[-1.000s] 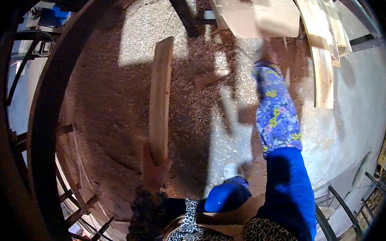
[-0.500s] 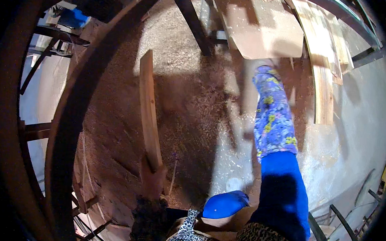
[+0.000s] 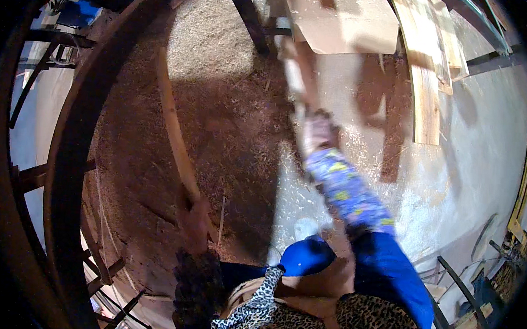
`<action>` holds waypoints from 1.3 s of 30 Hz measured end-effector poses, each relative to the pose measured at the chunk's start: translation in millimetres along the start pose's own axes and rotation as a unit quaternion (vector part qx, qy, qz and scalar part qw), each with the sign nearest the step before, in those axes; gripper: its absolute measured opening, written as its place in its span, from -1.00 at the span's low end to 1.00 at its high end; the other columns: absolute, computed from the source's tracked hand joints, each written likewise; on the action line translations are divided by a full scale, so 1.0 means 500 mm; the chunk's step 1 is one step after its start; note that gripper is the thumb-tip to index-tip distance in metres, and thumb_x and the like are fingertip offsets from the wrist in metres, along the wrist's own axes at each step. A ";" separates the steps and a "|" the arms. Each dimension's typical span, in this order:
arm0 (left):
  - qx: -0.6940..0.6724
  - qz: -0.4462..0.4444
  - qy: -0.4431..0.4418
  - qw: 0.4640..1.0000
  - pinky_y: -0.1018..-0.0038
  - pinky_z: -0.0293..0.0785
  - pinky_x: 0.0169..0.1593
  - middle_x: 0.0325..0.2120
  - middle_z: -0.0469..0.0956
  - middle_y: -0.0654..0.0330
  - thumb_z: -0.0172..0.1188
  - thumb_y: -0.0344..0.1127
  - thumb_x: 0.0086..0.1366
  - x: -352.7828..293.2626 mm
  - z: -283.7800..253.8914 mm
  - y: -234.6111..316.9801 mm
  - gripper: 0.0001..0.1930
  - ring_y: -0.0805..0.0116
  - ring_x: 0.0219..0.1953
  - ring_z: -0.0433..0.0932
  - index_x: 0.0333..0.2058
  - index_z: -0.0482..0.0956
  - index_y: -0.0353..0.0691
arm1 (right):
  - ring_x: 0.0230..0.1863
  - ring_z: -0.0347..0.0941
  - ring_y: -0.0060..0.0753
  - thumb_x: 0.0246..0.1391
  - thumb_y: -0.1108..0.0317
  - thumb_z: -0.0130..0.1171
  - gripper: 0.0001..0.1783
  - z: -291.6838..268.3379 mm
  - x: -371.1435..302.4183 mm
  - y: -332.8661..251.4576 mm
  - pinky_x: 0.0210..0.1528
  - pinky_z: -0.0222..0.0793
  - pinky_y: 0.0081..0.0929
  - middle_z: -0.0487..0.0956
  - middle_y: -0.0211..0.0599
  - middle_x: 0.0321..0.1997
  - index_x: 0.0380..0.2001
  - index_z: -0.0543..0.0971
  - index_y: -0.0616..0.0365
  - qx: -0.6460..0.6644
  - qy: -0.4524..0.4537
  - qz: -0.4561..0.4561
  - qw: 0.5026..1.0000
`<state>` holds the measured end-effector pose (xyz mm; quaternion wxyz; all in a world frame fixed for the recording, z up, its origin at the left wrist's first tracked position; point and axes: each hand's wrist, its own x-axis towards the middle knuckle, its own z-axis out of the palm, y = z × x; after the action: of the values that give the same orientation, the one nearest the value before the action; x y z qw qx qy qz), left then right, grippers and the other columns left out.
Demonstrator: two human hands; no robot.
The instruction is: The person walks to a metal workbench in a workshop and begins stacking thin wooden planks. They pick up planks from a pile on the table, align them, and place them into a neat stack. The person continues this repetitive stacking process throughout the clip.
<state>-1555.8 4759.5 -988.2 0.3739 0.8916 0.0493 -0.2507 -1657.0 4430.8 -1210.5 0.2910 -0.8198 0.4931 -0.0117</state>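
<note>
My left hand (image 3: 195, 223) is closed around the near end of a long narrow wooden board (image 3: 174, 124), which points away from me over the shaded floor. In front of me, my right hand (image 3: 320, 132), at the end of a blue flowered sleeve cover, grips a wooden strip (image 3: 304, 77). The strip is smeared by motion, and its far end lies near a wide pale panel (image 3: 348, 26). I cannot make out where exactly the strip ends.
Several light planks (image 3: 424, 104) lie at the upper right beside the panel. A dark curved beam (image 3: 68, 136) runs down the left side. Sawdust (image 3: 210, 42) and shavings cover the floor, and dark metal bars (image 3: 247, 18) stand at the top.
My right hand has come back and to the left from the panel's edge, now with a wooden strip in it. The left hand keeps its board as the view shifts.
</note>
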 end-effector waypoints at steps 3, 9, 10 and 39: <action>0.018 -0.002 0.042 0.999 0.21 0.52 0.13 0.14 0.54 0.02 0.34 -0.20 0.36 0.079 -0.005 -0.090 -0.19 0.18 0.08 0.55 0.53 0.28 -0.23 | 0.27 0.48 0.02 0.39 -0.01 0.16 -0.19 0.093 -0.072 -0.182 0.32 0.36 -0.01 0.54 0.09 0.27 0.51 0.31 0.28 0.109 -0.140 0.064 0.982; -0.119 0.129 0.006 0.985 0.33 0.53 -0.02 -0.01 0.55 0.18 0.29 -0.25 0.47 0.101 0.012 -0.109 -0.33 0.35 -0.08 0.56 0.49 0.35 -0.22 | -0.04 0.63 -0.15 0.21 0.12 0.37 -0.20 0.090 -0.176 0.092 0.05 0.58 -0.18 0.69 -0.10 0.07 0.47 0.42 0.11 0.344 0.099 -0.041 0.933; -0.143 0.103 -0.014 0.984 0.32 0.53 -0.03 -0.01 0.55 0.18 0.28 -0.22 0.47 0.099 0.018 -0.096 -0.33 0.36 -0.08 0.55 0.48 0.35 -0.22 | -0.26 0.64 -0.23 0.16 0.30 0.39 -0.24 0.063 -0.185 0.198 -0.20 0.64 -0.26 0.71 -0.23 -0.04 0.43 0.46 0.10 0.295 0.095 -0.004 0.951; -0.269 -0.024 0.120 0.955 0.29 0.63 -0.09 -0.06 0.60 0.07 0.32 -0.24 0.46 0.012 -0.196 -0.184 -0.35 0.19 -0.17 0.63 0.44 0.34 -0.23 | 0.24 0.55 0.17 0.26 0.14 0.30 -0.36 0.015 -0.131 -0.169 0.29 0.48 0.00 0.66 0.20 0.11 0.34 0.46 0.14 -0.063 -0.197 -0.397 0.894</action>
<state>-1535.8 4892.8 -991.9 0.5848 0.7802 0.1811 -0.1285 -1620.6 4516.6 -1158.0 0.3011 -0.9495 0.0586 0.0667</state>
